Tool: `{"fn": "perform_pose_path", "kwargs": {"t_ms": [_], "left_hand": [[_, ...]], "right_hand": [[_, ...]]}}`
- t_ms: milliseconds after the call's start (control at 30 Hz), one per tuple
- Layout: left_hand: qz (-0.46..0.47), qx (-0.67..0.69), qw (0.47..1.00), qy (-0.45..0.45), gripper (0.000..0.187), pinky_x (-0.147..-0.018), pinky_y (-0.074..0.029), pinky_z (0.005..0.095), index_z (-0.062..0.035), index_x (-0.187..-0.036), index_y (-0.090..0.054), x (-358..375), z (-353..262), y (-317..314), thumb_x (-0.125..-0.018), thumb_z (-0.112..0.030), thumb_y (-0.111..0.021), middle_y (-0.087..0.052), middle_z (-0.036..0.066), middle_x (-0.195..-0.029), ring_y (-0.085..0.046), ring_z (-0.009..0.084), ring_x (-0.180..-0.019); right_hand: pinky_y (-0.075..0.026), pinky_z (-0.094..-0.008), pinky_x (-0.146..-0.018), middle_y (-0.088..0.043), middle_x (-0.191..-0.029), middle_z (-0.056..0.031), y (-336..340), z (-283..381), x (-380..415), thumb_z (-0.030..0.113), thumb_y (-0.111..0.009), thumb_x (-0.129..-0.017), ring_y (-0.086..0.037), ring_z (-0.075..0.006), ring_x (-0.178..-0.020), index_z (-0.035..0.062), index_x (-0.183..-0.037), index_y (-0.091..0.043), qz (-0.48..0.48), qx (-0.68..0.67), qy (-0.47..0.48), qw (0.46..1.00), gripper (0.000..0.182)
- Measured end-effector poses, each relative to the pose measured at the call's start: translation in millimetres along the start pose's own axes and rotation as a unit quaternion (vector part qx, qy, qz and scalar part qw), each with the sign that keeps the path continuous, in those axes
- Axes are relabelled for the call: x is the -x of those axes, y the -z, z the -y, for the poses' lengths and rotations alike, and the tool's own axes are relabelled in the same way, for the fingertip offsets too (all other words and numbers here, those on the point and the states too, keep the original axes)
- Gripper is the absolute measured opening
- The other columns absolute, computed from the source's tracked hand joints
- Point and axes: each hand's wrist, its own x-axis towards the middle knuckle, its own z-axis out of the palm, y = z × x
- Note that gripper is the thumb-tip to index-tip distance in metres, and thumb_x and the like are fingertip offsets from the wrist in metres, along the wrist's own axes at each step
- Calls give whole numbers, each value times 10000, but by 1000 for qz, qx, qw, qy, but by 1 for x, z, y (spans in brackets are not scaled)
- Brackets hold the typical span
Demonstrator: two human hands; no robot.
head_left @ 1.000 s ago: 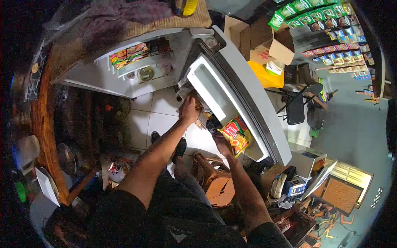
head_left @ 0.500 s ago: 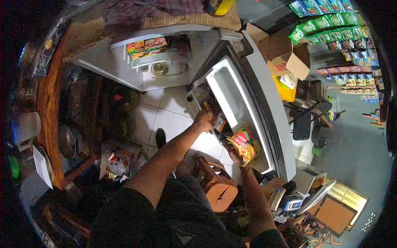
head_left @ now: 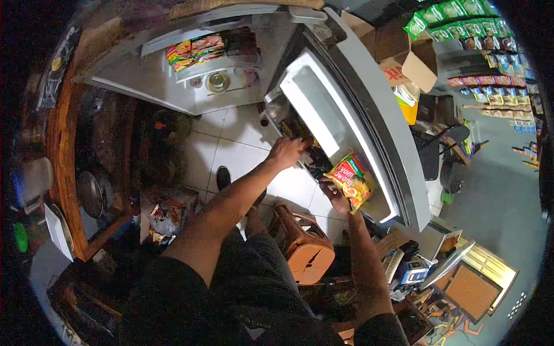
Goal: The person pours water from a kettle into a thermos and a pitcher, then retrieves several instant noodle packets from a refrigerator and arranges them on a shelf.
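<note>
My left hand [head_left: 288, 152] reaches over the door shelf of an open refrigerator door [head_left: 384, 124], its fingers bent down among dark items that I cannot make out. Beside that shelf, my right hand [head_left: 337, 198] is at the lower edge of a yellow and red noodle packet [head_left: 351, 180], with the fingers partly behind it. The packet lies against the white inner side of the door. Whatever my left fingers touch is hidden.
A brown stool [head_left: 310, 262] stands below the door shelf. At the upper left, a white compartment holds several packets [head_left: 196, 51] and a glass jar [head_left: 219, 82]. An open cardboard box [head_left: 418, 69] sits behind the door, and sachets [head_left: 490, 81] hang on the wall.
The view has shifted, and the refrigerator door appears larger. My left hand has moved slightly along the door shelf, with its fingers lower among the dark items. The noodle packet remains by my right hand.
</note>
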Motion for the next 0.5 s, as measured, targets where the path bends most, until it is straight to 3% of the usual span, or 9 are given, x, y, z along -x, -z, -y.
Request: {"fn": "perform_pose_path", "kwargs": {"t_ms": [67, 100, 133, 200, 233, 267, 333, 433, 500], "left_hand": [[-236, -61, 964, -107, 223, -683, -521, 459, -103, -1032, -648, 17, 4, -9, -815, -132, -607, -622, 129, -1097, -656, 336, -858], [-154, 13, 985, -80, 273, -679, -530, 416, -108, -1050, -633, 28, -4, 10, -784, -48, -615, -583, 85, -1146, -659, 281, -868], [-157, 12, 984, -81, 273, -679, -530, 416, -108, -1050, -633, 37, -3, 13, -784, -48, -615, -583, 85, -1146, -659, 281, -868], [-211, 139, 957, -144, 337, -668, -536, 393, -97, -1041, -623, 59, 1, 19, -736, 46, -617, -577, 61, -1102, -650, 259, -859], [-192, 160, 962, -113, 391, -716, -531, 362, -68, -1015, -629, 78, -7, 37, -681, 129, -582, -562, 66, -1064, -633, 254, -890], [-198, 158, 961, -108, 391, -716, -531, 362, -68, -1015, -629, 90, -7, 37, -681, 129, -582, -562, 66, -1064, -633, 254, -890], [-293, 218, 923, -119, 312, -713, -544, 342, -75, -956, -635, 115, -5, 39, -714, 116, -585, -562, 91, -1066, -647, 280, -867], [-309, 282, 905, -81, 416, -827, -519, 334, -69, -964, -635, 164, -6, 57, -631, 171, -568, -561, 89, -1068, -618, 262, -1001], [-327, 273, 904, -46, 501, -896, -500, 340, -85, -987, -628, 201, 3, 58, -559, 167, -563, -558, 98, -1101, -577, 277, -1095]], "right_hand": [[-475, -335, -944, -517, -1344, -76, -4, -22, -5, 269, -381, -1008, -546, -215, -1151, 66, -1377, -415, -7, -183, 79, 980, 422], [-466, -338, -951, -547, -1307, -66, -4, -29, -7, 278, -356, -1020, -574, -220, -1104, 71, -1374, -414, -8, -270, 119, 955, 415], [-466, -338, -951, -547, -1307, -66, -2, -30, -9, 278, -356, -1020, -574, -220, -1104, 71, -1374, -414, -8, -269, 123, 955, 415], [-493, -319, -907, -571, -1247, -71, -3, -33, -14, 287, -327, -1028, -593, -193, -1046, 59, -1394, -386, -23, -561, 72, 825, 435], [-493, -291, -864, -600, -1187, -146, 0, -59, -20, 216, -457, -999, -601, -212, -979, -6, -1253, -489, -16, -303, 103, 947, 339], [-507, -296, -881, -592, -1178, -125, -7, 57, 5, 275, -424, -1010, -620, -181, -973, 20, -1326, -440, -32, -149, -4, 988, 406], [-494, -363, -858, -600, -1169, -164, -49, 78, 11, 380, -462, -993, -621, -247, -967, 18, -1310, -435, -27, -321, 16, 947, 483], [-504, -374, -880, -592, -1172, -143, -86, 178, 25, 460, -423, -994, -628, -255, -979, 16, -1293, -456, 50, -526, -66, 846, 536], [-506, -386, -877, -614, -1123, -120, -116, 204, 15, 442, -434, -993, -628, -239, -988, 28, -1260, -494, 49, -556, -39, 829, 497]]}}
